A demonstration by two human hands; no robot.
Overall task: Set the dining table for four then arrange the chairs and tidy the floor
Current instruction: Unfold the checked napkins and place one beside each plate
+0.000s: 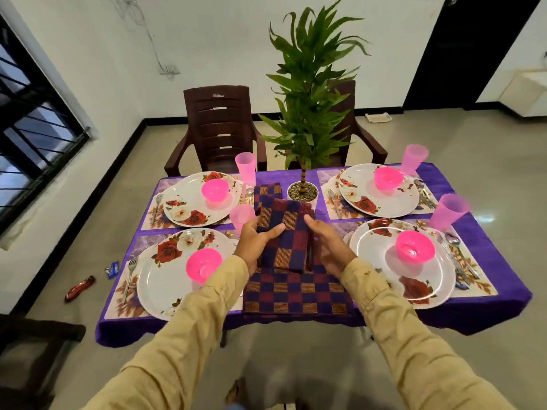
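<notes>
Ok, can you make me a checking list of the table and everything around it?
surface: table under a purple cloth.
job's things: four plates, pink bowls, pink cups, forks, spoons laid; folded napkin in hand; two more napkins on the cloth.
clutter: red wrapper, blue wrapper on the floor.
grips: left hand and right hand hold the folded napkin.
cables: thin wire on the back wall.
surroundings: plant pot mid-table, two chairs behind, window on the left.

Left grip [257, 241] and right grip [330, 247] extended, apparently clasping.
</notes>
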